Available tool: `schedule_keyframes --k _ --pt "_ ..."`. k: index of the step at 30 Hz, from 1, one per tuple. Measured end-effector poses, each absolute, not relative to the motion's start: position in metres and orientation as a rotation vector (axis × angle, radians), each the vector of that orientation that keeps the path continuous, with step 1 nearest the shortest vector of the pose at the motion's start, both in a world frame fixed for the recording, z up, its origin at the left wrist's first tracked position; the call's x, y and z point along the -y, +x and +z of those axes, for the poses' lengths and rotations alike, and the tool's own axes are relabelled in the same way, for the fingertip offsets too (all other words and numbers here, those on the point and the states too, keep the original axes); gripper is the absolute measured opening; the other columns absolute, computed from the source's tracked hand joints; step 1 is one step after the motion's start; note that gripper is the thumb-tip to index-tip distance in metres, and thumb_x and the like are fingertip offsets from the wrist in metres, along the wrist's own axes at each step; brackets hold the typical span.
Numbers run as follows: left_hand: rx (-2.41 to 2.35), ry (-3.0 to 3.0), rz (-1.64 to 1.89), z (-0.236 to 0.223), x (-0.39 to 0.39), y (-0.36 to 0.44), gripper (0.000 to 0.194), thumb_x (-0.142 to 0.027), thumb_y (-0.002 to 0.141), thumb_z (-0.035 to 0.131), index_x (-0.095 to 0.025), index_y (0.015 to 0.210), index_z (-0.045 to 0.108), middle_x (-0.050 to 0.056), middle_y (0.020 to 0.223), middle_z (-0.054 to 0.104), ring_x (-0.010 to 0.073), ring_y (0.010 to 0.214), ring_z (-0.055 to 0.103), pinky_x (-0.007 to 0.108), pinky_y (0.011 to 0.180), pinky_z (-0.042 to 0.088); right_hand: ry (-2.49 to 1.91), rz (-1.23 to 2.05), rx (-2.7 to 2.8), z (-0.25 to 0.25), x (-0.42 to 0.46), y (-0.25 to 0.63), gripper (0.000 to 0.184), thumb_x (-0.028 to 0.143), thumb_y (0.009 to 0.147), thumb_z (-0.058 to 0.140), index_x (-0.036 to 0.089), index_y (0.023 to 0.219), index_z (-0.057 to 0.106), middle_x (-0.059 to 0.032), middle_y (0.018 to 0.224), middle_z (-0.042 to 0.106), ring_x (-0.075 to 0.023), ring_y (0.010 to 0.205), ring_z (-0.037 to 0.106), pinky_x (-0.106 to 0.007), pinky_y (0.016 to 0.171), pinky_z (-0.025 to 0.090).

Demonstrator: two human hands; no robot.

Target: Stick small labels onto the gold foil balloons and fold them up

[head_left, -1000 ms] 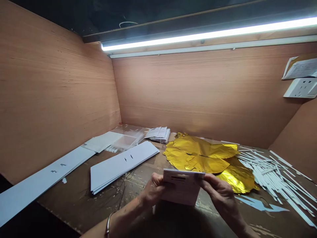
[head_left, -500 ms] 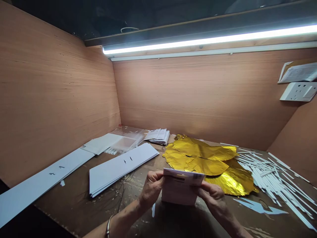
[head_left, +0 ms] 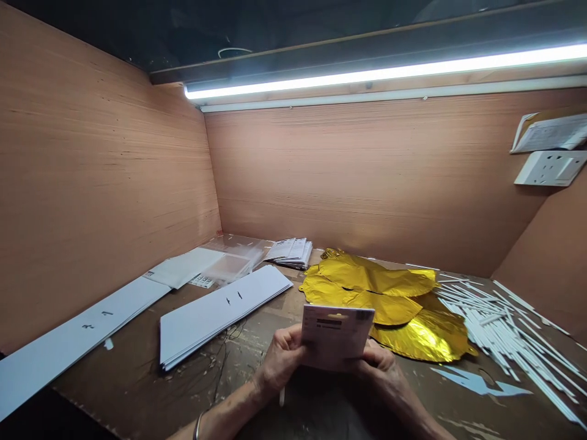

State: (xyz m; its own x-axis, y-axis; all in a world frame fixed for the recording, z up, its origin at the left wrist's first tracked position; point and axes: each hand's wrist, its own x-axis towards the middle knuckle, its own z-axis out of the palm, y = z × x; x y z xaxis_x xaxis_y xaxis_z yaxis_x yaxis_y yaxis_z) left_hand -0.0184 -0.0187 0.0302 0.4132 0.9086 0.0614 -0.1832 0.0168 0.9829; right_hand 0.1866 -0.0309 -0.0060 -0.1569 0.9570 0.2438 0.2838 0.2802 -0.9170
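Observation:
Both my hands hold a small white printed card (head_left: 336, 335) upright over the near edge of the worktable. My left hand (head_left: 280, 362) grips its left side with thumb and fingers closed on it. My right hand (head_left: 383, 373) holds the lower right corner, fingers curled behind it. A dark bar and a barcode are printed along the card's top. Just beyond the card lies a pile of gold foil pieces (head_left: 389, 299). A thin bangle sits on my left wrist.
A stack of long white sheets (head_left: 220, 311) lies to the left, another long white sheet (head_left: 68, 342) further left. Clear plastic bags (head_left: 229, 263) and a stack of printed cards (head_left: 291, 250) are at the back. Several white sticks (head_left: 504, 330) cover the right. A wall socket (head_left: 548, 168) is at the upper right.
My right hand slid from the card's top right corner down to its lower right. The card was brought slightly closer and more upright.

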Motion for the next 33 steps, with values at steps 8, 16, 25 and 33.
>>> schedule_keyframes --k 8,16,25,33 --pt "-0.815 1.323 0.986 0.016 0.013 -0.017 0.025 -0.033 0.070 0.057 -0.012 0.077 0.069 0.004 0.071 0.065 0.0185 0.068 0.056 0.026 0.065 0.045 -1.169 0.900 1.628 -0.006 0.026 0.189 0.030 0.041 0.071 0.054 0.017 0.054 0.061 -0.0013 0.058 0.053 -0.0171 0.069 0.049 -0.028 0.068 0.041" --pt "-1.097 1.338 1.000 0.014 -0.004 -0.007 0.049 -0.043 0.067 0.057 -0.009 0.103 0.054 0.007 0.075 0.064 0.0213 0.068 0.058 0.032 0.065 0.046 -1.446 0.778 1.658 0.004 0.021 0.183 0.022 0.036 0.071 0.053 0.017 0.080 0.060 0.0003 0.070 0.060 -0.0142 0.065 0.053 -0.023 0.058 0.039" --pt "-1.347 2.683 0.565 -0.002 -0.001 -0.017 0.064 -0.055 0.063 0.055 -0.020 0.116 0.047 0.012 0.128 0.038 0.0329 0.120 0.027 0.048 0.096 0.025 -2.490 -0.514 1.231 0.016 0.045 0.351 0.035 0.038 0.074 0.050 0.011 0.096 0.056 -0.0147 0.091 0.056 -0.0263 0.087 0.052 -0.034 0.071 0.037" --pt "-1.202 2.982 0.051 0.001 -0.007 -0.005 0.048 -0.047 0.081 0.032 -0.013 0.111 0.047 0.017 0.114 0.046 0.0300 0.110 0.039 0.047 0.088 0.034 -2.684 0.070 1.177 -0.033 0.091 0.474 0.034 0.046 0.072 0.047 0.017 0.064 0.062 -0.0155 0.067 0.060 -0.0206 0.055 0.056 -0.030 0.049 0.032"
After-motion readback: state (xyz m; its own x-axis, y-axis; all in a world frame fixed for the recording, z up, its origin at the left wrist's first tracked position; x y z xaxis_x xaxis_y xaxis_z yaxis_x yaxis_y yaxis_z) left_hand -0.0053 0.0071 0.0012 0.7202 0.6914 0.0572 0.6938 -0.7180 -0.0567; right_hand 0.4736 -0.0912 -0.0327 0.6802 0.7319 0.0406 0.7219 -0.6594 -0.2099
